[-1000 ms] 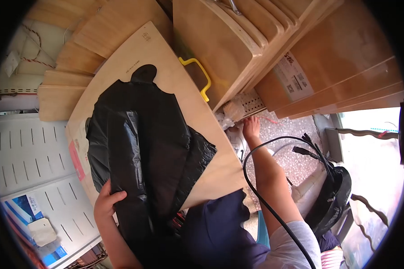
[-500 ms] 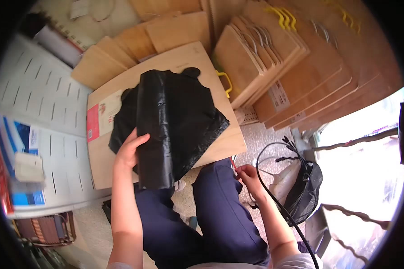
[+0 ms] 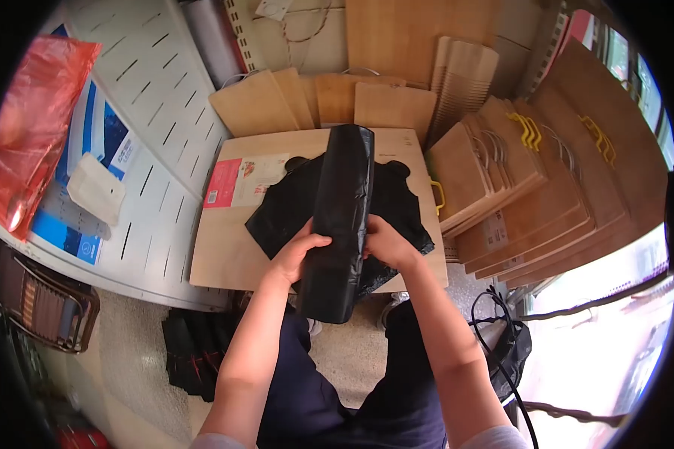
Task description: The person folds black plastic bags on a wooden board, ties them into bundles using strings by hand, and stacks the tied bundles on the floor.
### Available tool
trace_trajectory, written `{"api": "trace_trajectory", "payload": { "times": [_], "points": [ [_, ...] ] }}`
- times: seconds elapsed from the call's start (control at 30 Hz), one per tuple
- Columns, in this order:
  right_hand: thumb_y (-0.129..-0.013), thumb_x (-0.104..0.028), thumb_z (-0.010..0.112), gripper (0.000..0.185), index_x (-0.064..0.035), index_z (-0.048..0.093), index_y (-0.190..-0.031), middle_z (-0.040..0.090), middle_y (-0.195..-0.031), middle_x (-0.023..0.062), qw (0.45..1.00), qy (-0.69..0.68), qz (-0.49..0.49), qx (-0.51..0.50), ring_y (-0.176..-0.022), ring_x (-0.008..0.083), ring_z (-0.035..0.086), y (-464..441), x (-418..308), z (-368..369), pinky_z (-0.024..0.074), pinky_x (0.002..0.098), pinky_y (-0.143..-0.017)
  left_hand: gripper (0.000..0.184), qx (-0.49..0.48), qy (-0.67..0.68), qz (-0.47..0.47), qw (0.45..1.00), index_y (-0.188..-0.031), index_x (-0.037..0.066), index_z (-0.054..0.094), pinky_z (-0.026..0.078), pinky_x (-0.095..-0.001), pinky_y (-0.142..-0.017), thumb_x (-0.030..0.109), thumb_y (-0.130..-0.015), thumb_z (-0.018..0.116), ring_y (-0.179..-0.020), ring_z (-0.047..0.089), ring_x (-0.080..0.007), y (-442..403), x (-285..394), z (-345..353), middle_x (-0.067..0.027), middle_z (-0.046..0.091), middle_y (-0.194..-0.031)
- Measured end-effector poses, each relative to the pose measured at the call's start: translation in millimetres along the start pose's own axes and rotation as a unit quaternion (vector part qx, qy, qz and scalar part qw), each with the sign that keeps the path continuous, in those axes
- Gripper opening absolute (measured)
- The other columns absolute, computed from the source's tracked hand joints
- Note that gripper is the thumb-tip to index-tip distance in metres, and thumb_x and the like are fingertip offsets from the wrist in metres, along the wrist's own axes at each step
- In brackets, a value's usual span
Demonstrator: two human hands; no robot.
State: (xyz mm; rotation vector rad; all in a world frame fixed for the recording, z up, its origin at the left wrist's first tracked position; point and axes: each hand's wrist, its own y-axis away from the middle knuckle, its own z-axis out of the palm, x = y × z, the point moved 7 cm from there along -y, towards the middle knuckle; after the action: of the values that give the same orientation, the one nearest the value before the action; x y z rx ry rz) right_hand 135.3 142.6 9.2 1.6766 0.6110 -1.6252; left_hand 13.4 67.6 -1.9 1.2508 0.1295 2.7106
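A long folded bundle of black plastic bags (image 3: 341, 224) stands tilted in front of me, over a board. My left hand (image 3: 299, 251) grips its left edge, thumb on the front face and fingers behind. At the right edge, my right hand (image 3: 388, 243) is closed against the bundle, its fingertips partly hidden. Whether a thin tie is also in that hand cannot be seen. Beneath lies a spread black plastic bag (image 3: 397, 198), flat on the pale wooden board (image 3: 221, 254).
Wooden boards with yellow handles (image 3: 528, 131) lean on the right. A white slotted shelf (image 3: 157, 232) stands left, holding a red plastic bag (image 3: 41, 127). Black bundles with red ties (image 3: 195, 352) lie on the floor at lower left. A black cable (image 3: 513, 382) hangs by my right arm.
My right hand has come up from beside my right knee, where it pinched a thin red strip, to the bundle's right edge. My view has turned right; my left hand keeps its hold.
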Motion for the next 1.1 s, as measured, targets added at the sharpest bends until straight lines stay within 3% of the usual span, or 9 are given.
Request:
{"api": "trace_trajectory", "payload": {
  "times": [0.2,0.3,0.43,0.53,0.6,0.67,0.73,0.83,1.1],
  "points": [
    [-0.083,-0.006,0.060,0.035,-0.0017,0.059,-0.117,0.066,-0.096,0.0038,0.994,-0.044,0.099,-0.004,-0.080,0.0116,0.063,-19.6,61.2,-28.5,0.0516,0.0270,-0.070,0.060,0.054,-0.206,-0.092,0.973,-0.143,0.006,0.032,0.049,-0.0357,-0.093,0.015,-0.091,0.061,-0.116,0.054,-0.0177,-13.6,-16.4,-10.4,-0.0087,0.052,-0.130],
    [-0.085,-0.008,0.054,0.029,0.0034,0.061,-0.111,0.061,-0.079,0.0039,0.991,0.059,0.114,0.048,-0.064,0.0094,0.054,-24.0,57.0,-47.2,0.0446,0.0245,-0.058,0.056,0.056,-0.239,-0.095,0.965,-0.139,0.006,0.038,0.049,-0.0338,-0.093,0.019,-0.090,0.063,-0.114,0.055,-0.0165,-29.8,-23.1,-26.1,-0.0080,0.054,-0.127],
    [-0.088,-0.010,0.056,0.028,0.0021,0.060,-0.112,0.061,-0.082,0.0037,0.987,0.035,0.148,0.058,-0.066,0.0091,0.054,-28.2,74.0,-65.4,0.0484,0.0241,-0.062,0.041,0.116,-0.390,-0.100,0.908,-0.111,0.002,0.061,0.051,-0.0306,-0.079,0.029,-0.083,0.071,-0.092,0.064,-0.0170,-47.5,-22.6,-46.8,-0.0090,0.066,-0.103],
    [-0.088,-0.008,0.056,0.024,0.0031,0.060,-0.108,0.060,-0.080,0.0041,0.980,0.079,0.155,0.095,-0.065,0.0088,0.053,-25.5,76.0,-75.1,0.0470,0.0219,-0.058,0.040,0.154,-0.569,-0.106,0.801,-0.102,0.000,0.064,0.051,-0.0328,-0.076,0.032,-0.080,0.073,-0.084,0.066,-0.0221,-50.4,-19.3,-58.9,-0.0135,0.067,-0.093],
    [-0.088,-0.007,0.056,0.021,0.0031,0.060,-0.107,0.060,-0.080,0.0045,0.979,0.070,0.165,0.099,-0.064,0.0089,0.053,-25.7,76.8,-79.9,0.0468,0.0217,-0.057,0.041,0.163,-0.678,-0.014,0.716,-0.098,-0.001,0.063,0.051,-0.0364,-0.076,0.033,-0.078,0.074,-0.086,0.066,-0.0276,-50.4,-8.0,-58.5,-0.0176,0.066,-0.091],
    [-0.089,-0.006,0.057,0.019,0.0031,0.060,-0.105,0.060,-0.080,0.0048,0.978,0.061,0.173,0.103,-0.064,0.0091,0.053,-27.6,84.4,-87.3,0.0467,0.0215,-0.056,0.030,0.168,-0.680,-0.008,0.714,-0.091,0.001,0.065,0.051,-0.0387,-0.076,0.026,-0.078,0.073,-0.087,0.065,-0.0307,-50.8,-4.3,-66.8,-0.0166,0.066,-0.089],
    [-0.090,-0.005,0.055,0.017,0.0033,0.062,-0.103,0.063,-0.085,0.0076,0.962,-0.197,0.170,0.077,-0.069,0.0132,0.060,-33.4,99.6,-85.4,0.0546,0.0250,-0.064,0.019,0.160,-0.704,0.031,0.692,-0.089,0.001,0.066,0.051,-0.0351,-0.071,0.017,-0.080,0.070,-0.078,0.065,-0.0273,-51.8,2.3,-80.2,-0.0148,0.064,-0.082],
    [-0.092,-0.005,0.054,0.018,0.0038,0.062,-0.106,0.065,-0.092,0.0097,0.901,-0.367,0.220,0.074,-0.079,0.0160,0.064,-33.8,98.6,-78.6,0.0579,0.0286,-0.074,0.009,0.213,-0.732,0.067,0.644,-0.082,0.004,0.065,0.049,-0.0375,-0.068,0.012,-0.081,0.067,-0.076,0.062,-0.0291,-50.4,20.0,-97.5,-0.0129,0.061,-0.081],
    [-0.093,-0.008,0.058,0.022,0.0049,0.061,-0.110,0.065,-0.102,0.0130,0.960,-0.232,0.126,0.094,-0.088,0.0170,0.065,-34.0,86.5,-67.8,0.0571,0.0303,-0.083,0.007,0.339,-0.745,0.065,0.571,-0.081,0.009,0.063,0.050,-0.0421,-0.066,0.016,-0.082,0.066,-0.079,0.062,-0.0321,-36.1,51.0,-102.8,-0.0109,0.056,-0.088]
  ]
}}
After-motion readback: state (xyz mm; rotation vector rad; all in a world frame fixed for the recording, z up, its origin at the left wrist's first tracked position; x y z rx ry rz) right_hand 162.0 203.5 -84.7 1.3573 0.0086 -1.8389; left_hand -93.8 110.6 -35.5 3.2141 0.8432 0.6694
